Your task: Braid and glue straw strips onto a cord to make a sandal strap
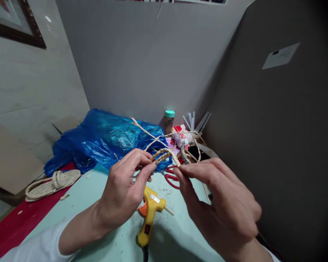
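My left hand (128, 185) pinches a looped, doubled part of a braided straw cord (164, 153) between thumb and fingers. Opposite it, my right hand (215, 200) grips the same cord with thumb and forefinger. Between the hands the cord bends in a small arch, and its long loose length curls up behind them. Below lies a yellow glue gun (151, 214) on the table, a glue stick poking out of its back end. Red-handled scissors (171, 178) lie just behind, partly hidden by my right hand.
A blue plastic bag (106, 134) fills the back left. A woven straw slipper-shaped piece (53, 185) lies on red cloth at left. Behind the hands stand a jar with a green lid (169, 118), a red-and-white packet (182, 135) and several glue sticks (192, 120). A dark panel (276, 127) rises at right.
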Available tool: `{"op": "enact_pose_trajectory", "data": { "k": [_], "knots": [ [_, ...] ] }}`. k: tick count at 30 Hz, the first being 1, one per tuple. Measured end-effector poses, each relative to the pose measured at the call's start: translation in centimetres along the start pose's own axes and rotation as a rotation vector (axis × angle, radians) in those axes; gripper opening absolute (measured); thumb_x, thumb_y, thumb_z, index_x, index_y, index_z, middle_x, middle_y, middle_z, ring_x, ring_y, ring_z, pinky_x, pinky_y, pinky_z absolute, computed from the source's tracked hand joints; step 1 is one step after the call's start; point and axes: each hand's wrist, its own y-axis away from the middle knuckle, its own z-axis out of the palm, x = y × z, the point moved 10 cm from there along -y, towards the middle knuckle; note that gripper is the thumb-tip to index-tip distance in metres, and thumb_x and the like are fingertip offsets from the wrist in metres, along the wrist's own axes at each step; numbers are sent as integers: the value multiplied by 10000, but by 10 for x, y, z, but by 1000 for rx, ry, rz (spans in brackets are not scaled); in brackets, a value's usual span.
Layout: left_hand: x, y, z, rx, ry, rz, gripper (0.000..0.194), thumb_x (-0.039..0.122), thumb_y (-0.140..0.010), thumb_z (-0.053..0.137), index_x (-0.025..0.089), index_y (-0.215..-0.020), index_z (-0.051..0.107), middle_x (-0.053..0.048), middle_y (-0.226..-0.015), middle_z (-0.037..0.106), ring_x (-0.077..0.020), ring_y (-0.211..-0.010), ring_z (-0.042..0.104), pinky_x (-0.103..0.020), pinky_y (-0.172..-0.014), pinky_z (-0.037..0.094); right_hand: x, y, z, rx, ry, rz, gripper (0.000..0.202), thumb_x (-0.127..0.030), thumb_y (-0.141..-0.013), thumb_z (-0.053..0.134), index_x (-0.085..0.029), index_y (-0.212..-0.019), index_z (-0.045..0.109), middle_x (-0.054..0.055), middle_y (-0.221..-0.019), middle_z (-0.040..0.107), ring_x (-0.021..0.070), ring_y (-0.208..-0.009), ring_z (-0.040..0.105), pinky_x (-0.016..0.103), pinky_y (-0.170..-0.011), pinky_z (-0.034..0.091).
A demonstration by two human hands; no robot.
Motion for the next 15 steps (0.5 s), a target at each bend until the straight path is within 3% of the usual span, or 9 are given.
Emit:
{"op": "enact_pose_trajectory", "data": {
  "k": [7,15],
  "knots": [
    [-2,1,6,-27,59,-21,137,150,-940,483,176,-819,542,-20,-890,589,-91,-654,599,-220,-606,527,4,2,6,-41,70,2,221,-14,-759,721,-181,-839,601,10,-642,667,149,-590,559,311,-587,466],
    [1,4,6,-11,9,-12,127,135,-916,505,177,-801,538,-31,-872,595,-102,-637,585,-254,-607,516,-10,5,14,-53,82,-62,215,-51,-759,731,-189,-858,598,6,-679,703,168,-618,612,356,-655,474]
  ]
}}
